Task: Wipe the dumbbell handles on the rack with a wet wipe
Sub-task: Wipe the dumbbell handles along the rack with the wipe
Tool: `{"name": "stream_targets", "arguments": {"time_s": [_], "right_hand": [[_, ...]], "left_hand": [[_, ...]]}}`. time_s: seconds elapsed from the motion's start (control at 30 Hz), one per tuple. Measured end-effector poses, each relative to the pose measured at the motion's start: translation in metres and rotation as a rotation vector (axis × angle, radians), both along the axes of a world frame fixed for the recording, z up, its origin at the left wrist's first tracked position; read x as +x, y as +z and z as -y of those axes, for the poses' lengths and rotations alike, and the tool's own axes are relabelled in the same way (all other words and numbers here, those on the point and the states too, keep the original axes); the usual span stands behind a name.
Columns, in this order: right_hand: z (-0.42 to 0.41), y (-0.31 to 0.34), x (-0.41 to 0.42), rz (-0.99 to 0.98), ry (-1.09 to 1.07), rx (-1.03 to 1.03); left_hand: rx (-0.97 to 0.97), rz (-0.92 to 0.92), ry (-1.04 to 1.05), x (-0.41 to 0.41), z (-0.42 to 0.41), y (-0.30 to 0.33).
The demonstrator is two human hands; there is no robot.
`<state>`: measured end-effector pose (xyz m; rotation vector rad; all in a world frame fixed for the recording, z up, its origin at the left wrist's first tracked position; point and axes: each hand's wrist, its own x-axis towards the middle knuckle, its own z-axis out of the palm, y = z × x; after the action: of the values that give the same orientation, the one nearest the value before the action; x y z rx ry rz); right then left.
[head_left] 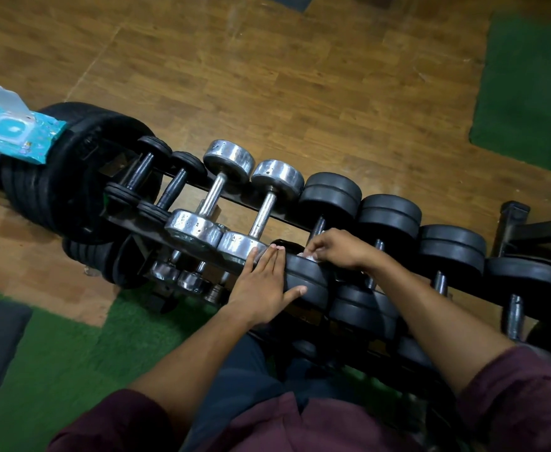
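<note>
Maroon sleeves [512,396] nearest. Left hand [261,288] flat, bracing black rubber dumbbell [310,278]; right hand [339,252] pinches white wet wipe [308,256] at its handle. Judged midway: 3 black dumbbells remain rightward.

Head view, steeply down, near rack [202,230]

Chrome dumbbells [231,194] glossy, pitted; black dumbbells [328,194] matt rubber.

Room lighting's dim and warm, w/ overhead light glaring off the chrome dumbbells [228,190] and sheening on the wood floor [300,76]. Wide-angle lens is bending the edges; motion blur's softening the right hand [339,251], and corners are falling dark.
</note>
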<state>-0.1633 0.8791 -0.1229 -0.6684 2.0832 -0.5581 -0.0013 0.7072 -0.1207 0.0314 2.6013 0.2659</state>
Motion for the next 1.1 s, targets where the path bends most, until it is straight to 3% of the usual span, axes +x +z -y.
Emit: {"name": "stream_targets", "arguments": {"time_s": [0.27,0.4,0.63,0.77,0.93,1.1], "right_hand": [[-0.082,-0.009,0.023,-0.145,-0.179,0.011],[-0.106,-0.011,0.033,-0.135,-0.291,0.003],[-0.110,-0.003,0.043,-0.330,-0.196,0.203],[-0.115,0.005,0.050,-0.419,-0.189,0.298],[-0.113,0.006,0.052,-0.354,-0.263,0.302],[-0.111,0.003,0.060,-0.412,-0.361,0.322]], "left_hand": [[0.087,-0.096,0.048,0.008,-0.024,0.000],[0.045,-0.145,-0.125,0.010,-0.042,0.008],[0.053,-0.091,-0.432,0.018,-0.075,0.003],[0.041,-0.049,-0.471,0.020,-0.077,0.003],[0.067,0.013,-0.496,0.014,-0.073,0.006],[0.046,0.002,-0.520,0.015,-0.072,0.003]]}}
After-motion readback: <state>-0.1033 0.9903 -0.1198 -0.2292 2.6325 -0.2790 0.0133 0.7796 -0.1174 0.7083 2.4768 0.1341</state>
